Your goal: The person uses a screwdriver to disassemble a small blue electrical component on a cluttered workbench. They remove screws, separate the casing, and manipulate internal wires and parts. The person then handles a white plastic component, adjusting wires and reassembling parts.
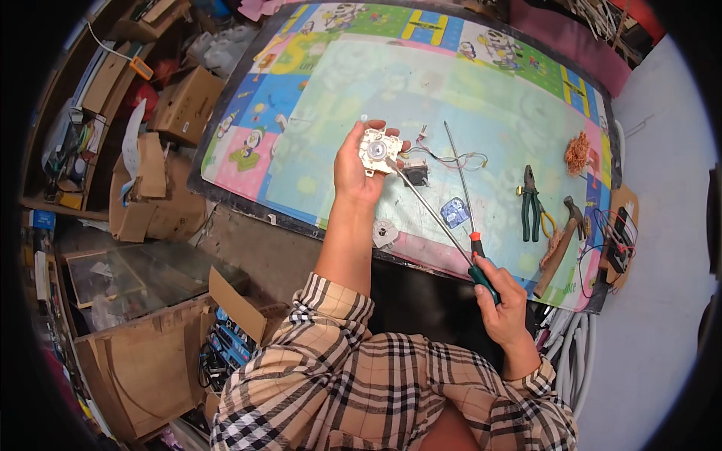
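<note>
My left hand is closed around a white plastic part with a round silvery centre, held above the table. In my right hand is a long screwdriver with a dark green handle; its tip meets the part's lower right edge. A second screwdriver, red and black at the handle, lies just beyond my right hand. Near the white part are thin coloured wires and a small dark block. Closer to me lie a blue piece and a grey-white disc-like piece.
Pliers, a hammer and a tangle of copper wire lie on the table's right side. The table has a colourful printed cover. Cardboard boxes and shelves stand at the left; a pale wall rises at the right.
</note>
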Tool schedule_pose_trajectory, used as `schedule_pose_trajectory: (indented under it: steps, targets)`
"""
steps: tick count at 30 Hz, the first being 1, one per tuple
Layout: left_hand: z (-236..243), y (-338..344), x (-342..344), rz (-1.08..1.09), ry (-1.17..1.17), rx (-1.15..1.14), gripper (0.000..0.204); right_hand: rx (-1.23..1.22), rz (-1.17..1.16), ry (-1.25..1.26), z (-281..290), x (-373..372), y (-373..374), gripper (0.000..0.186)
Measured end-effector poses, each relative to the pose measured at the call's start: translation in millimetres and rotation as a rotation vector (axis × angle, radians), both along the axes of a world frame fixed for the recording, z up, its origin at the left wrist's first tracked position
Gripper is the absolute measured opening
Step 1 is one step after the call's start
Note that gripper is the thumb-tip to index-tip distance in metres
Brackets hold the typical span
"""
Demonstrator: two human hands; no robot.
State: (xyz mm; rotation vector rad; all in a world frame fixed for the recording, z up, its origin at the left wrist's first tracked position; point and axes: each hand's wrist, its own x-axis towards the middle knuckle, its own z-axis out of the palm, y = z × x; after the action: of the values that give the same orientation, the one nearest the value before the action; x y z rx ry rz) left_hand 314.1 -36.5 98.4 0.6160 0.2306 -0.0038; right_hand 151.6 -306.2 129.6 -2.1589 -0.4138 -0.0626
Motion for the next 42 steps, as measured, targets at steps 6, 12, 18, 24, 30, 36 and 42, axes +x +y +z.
schedule_pose_trajectory:
  steps: [6, 12, 18, 24, 30, 36, 42]
  targets:
    - [-0.5, 0.8, 0.4, 0.020, 0.006, 0.077, 0.035, -0.058, 0.004, 0.019, 6.5, 2.3, 5.9, 0.041]
    - [-5.3, 6.8, 0.2, 0.080, 0.041, 0.070, 0.033, -0.071, -0.004, 0.037, 10.7, 2.4, 12.1, 0.042]
    - [-2.4, 9.2, -2.3, 0.068, -0.028, 0.191, 0.036, -0.061, 0.029, 0.005, 14.2, 5.1, 15.9, 0.043]
    - [-2.2, 12.4, -3.3, 0.067, -0.129, 0.301, 0.037, -0.135, 0.045, 0.027, 29.3, 6.3, 15.7, 0.044]
    - [-1.7, 13.4, -5.0, 0.021, -0.257, 0.456, 0.034, -0.251, 0.070, -0.020, 55.0, 7.2, 16.5, 0.046]
    - [-11.8, 8.2, -1.0, 0.113, -0.180, 0.289, 0.030, -0.194, 0.019, -0.028, 39.2, -3.6, 29.8, 0.047]
    - [-12.3, 2.8, 0.6, 0.197, -0.041, 0.305, 0.028, -0.017, -0.008, 0.099, 15.6, -4.3, 30.6, 0.043]
